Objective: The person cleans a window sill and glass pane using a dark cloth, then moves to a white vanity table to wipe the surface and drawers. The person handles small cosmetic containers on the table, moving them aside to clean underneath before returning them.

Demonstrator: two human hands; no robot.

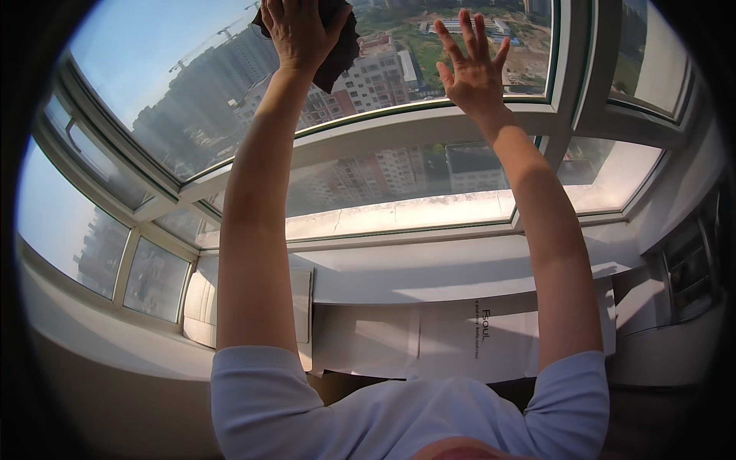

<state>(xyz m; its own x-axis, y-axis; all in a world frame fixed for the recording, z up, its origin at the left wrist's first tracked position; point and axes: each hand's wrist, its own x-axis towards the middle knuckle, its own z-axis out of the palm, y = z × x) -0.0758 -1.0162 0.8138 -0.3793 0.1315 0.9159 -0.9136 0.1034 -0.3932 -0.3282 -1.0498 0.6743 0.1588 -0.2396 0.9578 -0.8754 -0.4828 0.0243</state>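
Observation:
My left hand is raised to the large upper window pane, palm towards the glass. Under it is a crumpled dark brown cloth, which sticks out past the thumb and below the wrist. The picture's top edge cuts off part of the fingers and cloth. To the right, my right hand holds nothing. Its fingers are spread in front of the same pane, above the light-coloured window crossbar; whether the palm touches the glass is hard to tell.
Below the crossbar is a lower pane, then a white windowsill. Nearer me lie a white panel bearing writing and a pale board. A side window with a handle stands left. A dark object is at right.

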